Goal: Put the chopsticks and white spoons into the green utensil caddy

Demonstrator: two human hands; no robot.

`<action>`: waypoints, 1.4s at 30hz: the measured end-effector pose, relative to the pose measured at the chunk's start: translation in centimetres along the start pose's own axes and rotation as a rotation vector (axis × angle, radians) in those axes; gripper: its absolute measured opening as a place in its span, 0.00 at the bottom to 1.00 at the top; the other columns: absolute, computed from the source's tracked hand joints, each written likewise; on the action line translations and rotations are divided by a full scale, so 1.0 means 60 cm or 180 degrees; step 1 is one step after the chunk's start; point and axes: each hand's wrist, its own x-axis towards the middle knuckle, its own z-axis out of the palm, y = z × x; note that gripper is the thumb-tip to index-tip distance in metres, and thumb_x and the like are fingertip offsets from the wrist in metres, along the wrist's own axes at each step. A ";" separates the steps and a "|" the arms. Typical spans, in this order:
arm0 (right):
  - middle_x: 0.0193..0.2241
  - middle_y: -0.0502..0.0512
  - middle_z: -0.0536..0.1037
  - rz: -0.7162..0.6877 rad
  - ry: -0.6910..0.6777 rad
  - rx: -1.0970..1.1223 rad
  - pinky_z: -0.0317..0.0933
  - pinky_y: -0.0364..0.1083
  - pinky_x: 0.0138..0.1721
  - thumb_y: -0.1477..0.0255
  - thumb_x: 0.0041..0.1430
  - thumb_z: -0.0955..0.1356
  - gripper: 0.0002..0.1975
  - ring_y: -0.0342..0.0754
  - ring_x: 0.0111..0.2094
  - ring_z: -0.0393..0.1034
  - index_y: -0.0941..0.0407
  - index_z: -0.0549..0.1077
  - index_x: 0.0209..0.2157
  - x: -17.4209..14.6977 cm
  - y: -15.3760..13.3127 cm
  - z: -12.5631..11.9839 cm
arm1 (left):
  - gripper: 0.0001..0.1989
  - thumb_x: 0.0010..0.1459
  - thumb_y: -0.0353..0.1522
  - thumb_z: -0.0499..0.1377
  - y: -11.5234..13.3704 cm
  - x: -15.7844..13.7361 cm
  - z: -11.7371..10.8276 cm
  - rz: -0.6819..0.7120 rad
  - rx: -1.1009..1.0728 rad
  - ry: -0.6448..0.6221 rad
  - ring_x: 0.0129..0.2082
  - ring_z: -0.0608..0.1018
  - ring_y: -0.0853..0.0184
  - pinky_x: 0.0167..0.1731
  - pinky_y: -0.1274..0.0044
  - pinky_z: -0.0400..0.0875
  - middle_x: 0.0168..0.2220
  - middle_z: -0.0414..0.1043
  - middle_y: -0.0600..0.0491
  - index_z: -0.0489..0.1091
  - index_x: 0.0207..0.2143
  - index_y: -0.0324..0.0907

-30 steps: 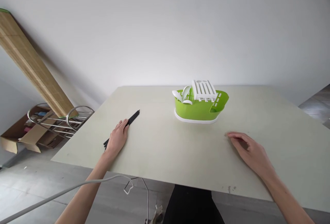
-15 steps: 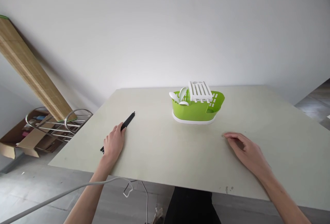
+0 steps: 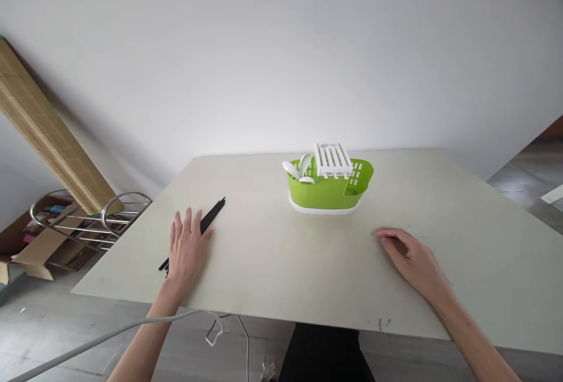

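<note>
Fingers spread, my left hand (image 3: 188, 248) rests over a bundle of black chopsticks (image 3: 213, 216) lying slantwise on the left of the table. Their far ends stick out ahead of the hand and their near ends show beside the wrist; the palm hides the middle. My right hand (image 3: 409, 262) rests on the table at the right, its thumb and fingertips drawn together, with nothing visible in them. Between and beyond the hands stands a green cutlery basket (image 3: 323, 194) with a white base and a white slotted rack (image 3: 333, 160) on top. White spoons (image 3: 291, 169) lean in its left end.
The pale table (image 3: 272, 264) meets a white wall at the back. Left of it, on the floor, are a metal rack (image 3: 105, 223), an open cardboard box (image 3: 39, 253) and a leaning bamboo roll (image 3: 53, 135). A grey cable (image 3: 109, 330) runs past the front edge.
My left hand has opened its fingers from around the chopsticks, which now lie under it. My right hand stays on the table. The whole view has shifted slightly.
</note>
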 end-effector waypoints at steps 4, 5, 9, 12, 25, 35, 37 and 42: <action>0.50 0.56 0.84 -0.0024 0.0003 -0.0013 0.69 0.50 0.40 0.55 0.65 0.64 0.17 0.57 0.49 0.78 0.49 0.80 0.43 0.000 -0.001 0.000 | 0.27 0.74 0.42 0.50 0.055 0.019 -0.026 0.0794 -0.0666 0.0123 0.76 0.53 0.48 0.69 0.54 0.60 0.73 0.58 0.40 0.60 0.69 0.41; 0.50 0.56 0.84 -0.0034 0.0008 -0.0012 0.69 0.50 0.40 0.55 0.65 0.64 0.18 0.57 0.48 0.78 0.49 0.80 0.43 -0.001 -0.001 0.000 | 0.25 0.74 0.42 0.51 0.078 0.028 -0.038 0.0990 -0.0857 0.0130 0.75 0.56 0.51 0.69 0.55 0.61 0.72 0.62 0.42 0.61 0.68 0.44; 0.49 0.57 0.84 -0.0051 0.0028 -0.0010 0.69 0.50 0.41 0.55 0.66 0.64 0.17 0.56 0.47 0.78 0.50 0.80 0.42 -0.001 -0.001 0.001 | 0.19 0.74 0.40 0.53 0.185 0.079 -0.081 0.1549 -0.1497 0.0240 0.71 0.66 0.55 0.67 0.57 0.65 0.64 0.72 0.47 0.66 0.64 0.50; 0.49 0.57 0.84 -0.0065 0.0035 0.0005 0.69 0.50 0.41 0.56 0.66 0.64 0.17 0.56 0.46 0.78 0.50 0.80 0.43 0.001 0.000 0.002 | 0.20 0.74 0.37 0.53 0.254 0.123 -0.090 0.1818 -0.1712 0.0349 0.69 0.68 0.55 0.66 0.57 0.65 0.63 0.74 0.47 0.66 0.65 0.49; 0.48 0.57 0.84 -0.0092 0.0017 0.0202 0.69 0.50 0.44 0.58 0.68 0.63 0.17 0.54 0.46 0.78 0.51 0.80 0.43 0.005 0.000 0.002 | 0.11 0.72 0.34 0.57 0.348 0.206 -0.050 0.1502 -0.2317 0.0493 0.55 0.79 0.57 0.57 0.63 0.70 0.49 0.83 0.48 0.79 0.49 0.47; 0.48 0.55 0.85 -0.0103 -0.0023 0.0012 0.69 0.50 0.43 0.57 0.66 0.64 0.16 0.55 0.45 0.78 0.49 0.80 0.43 0.001 0.013 0.003 | 0.20 0.66 0.48 0.61 0.153 0.206 -0.134 -0.0561 -0.4169 0.0931 0.26 0.73 0.73 0.31 0.77 0.72 0.49 0.80 0.45 0.74 0.48 0.41; 0.48 0.55 0.84 -0.0116 -0.0011 0.0004 0.69 0.50 0.42 0.57 0.66 0.64 0.16 0.56 0.46 0.78 0.49 0.80 0.43 0.000 0.016 0.003 | 0.21 0.64 0.50 0.62 0.105 0.197 -0.122 -0.0760 -0.3948 0.0692 0.24 0.70 0.73 0.30 0.77 0.71 0.44 0.81 0.46 0.73 0.44 0.41; 0.48 0.56 0.84 -0.0088 -0.0012 -0.0023 0.69 0.50 0.40 0.56 0.66 0.64 0.17 0.56 0.46 0.78 0.50 0.80 0.44 0.000 0.017 0.003 | 0.27 0.65 0.55 0.54 0.026 0.161 -0.072 -0.0806 -0.2778 -0.0275 0.25 0.72 0.67 0.29 0.74 0.69 0.34 0.80 0.49 0.74 0.40 0.41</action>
